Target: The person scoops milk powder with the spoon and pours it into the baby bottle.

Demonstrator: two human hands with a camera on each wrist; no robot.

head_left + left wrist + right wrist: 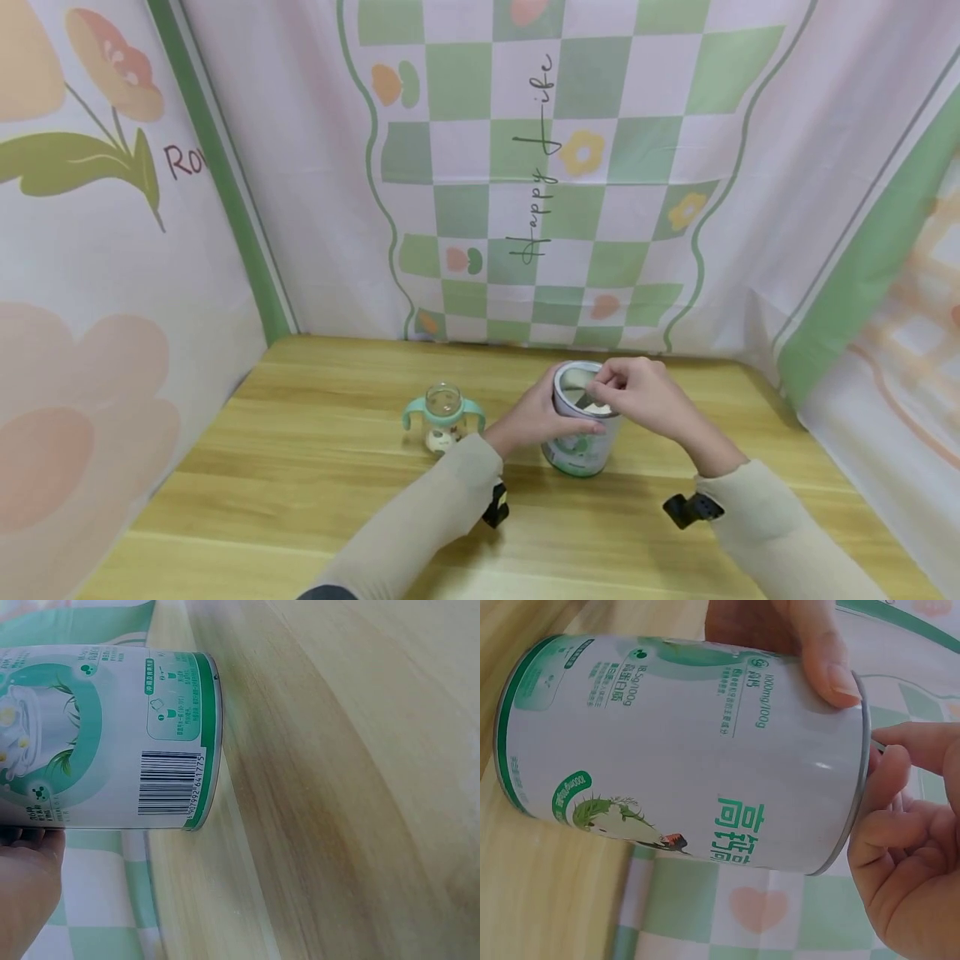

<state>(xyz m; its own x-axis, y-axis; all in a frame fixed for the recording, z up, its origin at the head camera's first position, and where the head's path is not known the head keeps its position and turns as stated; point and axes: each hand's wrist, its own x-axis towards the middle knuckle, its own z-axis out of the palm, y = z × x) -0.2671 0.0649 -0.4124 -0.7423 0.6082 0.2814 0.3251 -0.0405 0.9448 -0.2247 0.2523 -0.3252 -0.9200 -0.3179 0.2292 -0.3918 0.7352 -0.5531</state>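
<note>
Our sleeves come in low, both hands at the tin.

Our left hand (536, 417) clasps the upright tin (581, 433) from nine o'clock; our right hand (637, 392), fingers curled, dips into its open mouth from three o'clock, though we cannot tell what it pinches. The tin stands mid-worktop (300, 467), the handled bottle (442, 414) at its nine o'clock.

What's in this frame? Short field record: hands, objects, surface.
left hand: grips side of the can
right hand: fingers curled at the can's open top; what they pinch is unclear
can: white and green, upright, lid off
baby bottle: green handles, no cap, left of the can, apart from it
table: light wood
</note>
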